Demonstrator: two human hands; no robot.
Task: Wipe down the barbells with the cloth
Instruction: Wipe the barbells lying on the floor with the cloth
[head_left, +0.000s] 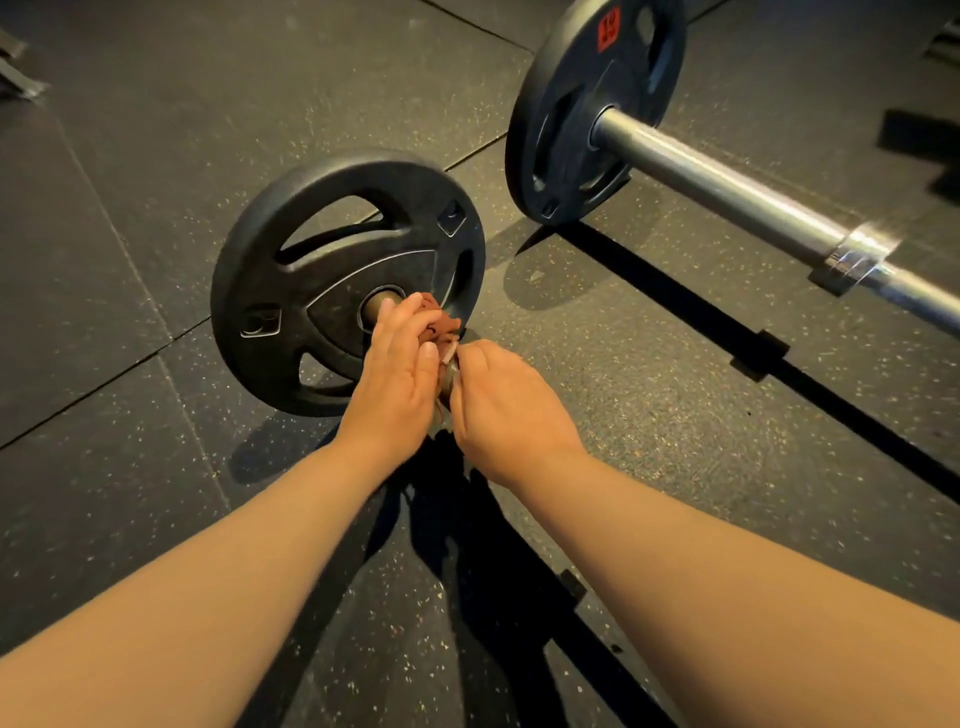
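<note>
Two bare forearms (223, 582) reach forward to the near barbell's sleeve (378, 305), which sticks out of the black weight plate (322, 260) towards the camera. A reddish-brown cloth (439, 321) is bunched on that sleeve, just in front of the plate's hub. The left hand (395, 379) has its grip clamped on the cloth, fingers wrapped over it and the metal beneath. The right hand (506, 410), touching the left on the side away from the plate, pinches the cloth's pale near edge with curled fingers.

The step in hand looks like wiping this sleeve end. Next, the cloth probably needs twisting and drawing along the sleeve, then carrying to the second barbell (727, 192), which lies on the rubber floor (130, 208) beyond and to the right of the plate.
</note>
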